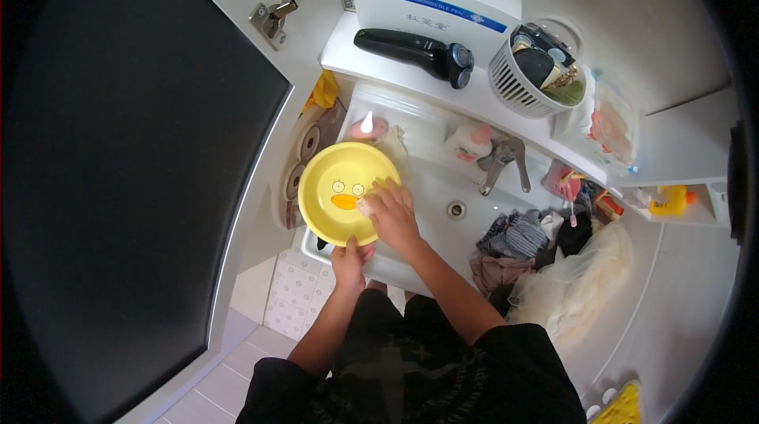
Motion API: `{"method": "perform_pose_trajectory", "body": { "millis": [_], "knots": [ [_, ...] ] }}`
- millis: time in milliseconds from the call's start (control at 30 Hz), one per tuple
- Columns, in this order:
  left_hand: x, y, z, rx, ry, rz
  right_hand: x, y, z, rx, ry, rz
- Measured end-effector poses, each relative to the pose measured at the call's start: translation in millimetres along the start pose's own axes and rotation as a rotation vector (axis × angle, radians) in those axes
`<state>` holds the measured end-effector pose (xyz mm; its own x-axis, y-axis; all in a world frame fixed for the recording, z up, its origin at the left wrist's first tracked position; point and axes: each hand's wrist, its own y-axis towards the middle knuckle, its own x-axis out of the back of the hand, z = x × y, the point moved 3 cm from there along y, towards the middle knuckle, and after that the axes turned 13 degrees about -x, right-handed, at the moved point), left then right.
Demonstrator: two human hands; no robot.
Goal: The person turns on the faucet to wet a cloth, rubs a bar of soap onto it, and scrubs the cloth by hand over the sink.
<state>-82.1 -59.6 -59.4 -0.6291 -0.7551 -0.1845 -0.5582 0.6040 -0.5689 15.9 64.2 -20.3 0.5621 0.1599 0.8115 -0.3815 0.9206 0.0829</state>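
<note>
Head view: yellow basin (322, 173) gripped by left hand (349, 263), under right hand (394, 214) (hold unclear).

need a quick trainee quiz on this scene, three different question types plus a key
1. Which hand holds the near rim of the yellow basin?
2. True or false: the black shaver lies in front of the white box.
3. Fill in the blank: in the picture, the striped cloth lies to the ____ of the drain.

Key:
1. The left hand.
2. True.
3. Right.
</note>
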Motion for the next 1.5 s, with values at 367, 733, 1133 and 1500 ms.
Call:
{"method": "perform_pose_trajectory", "body": {
  "millis": [367,733,1133,1500],
  "knots": [
    [-16.9,16.2,3.7,0.083,-0.079,0.002,-4.0,-40.9,-29.1,-0.301,0.296,0.079],
    [-16.9,0.0,30.4,0.29,-0.209,0.089,6.4,-63.4,-42.0,-0.376,0.462,0.049],
    [-62.3,-61.4,86.5,0.528,0.087,0.54,33.8,-187.7,-88.3,-0.717,0.538,-0.32],
    [-40.3,-137.7,156.3,0.65,0.353,0.775,37.2,-375.8,-80.4,-0.91,0.751,-0.531]
  ]
}}
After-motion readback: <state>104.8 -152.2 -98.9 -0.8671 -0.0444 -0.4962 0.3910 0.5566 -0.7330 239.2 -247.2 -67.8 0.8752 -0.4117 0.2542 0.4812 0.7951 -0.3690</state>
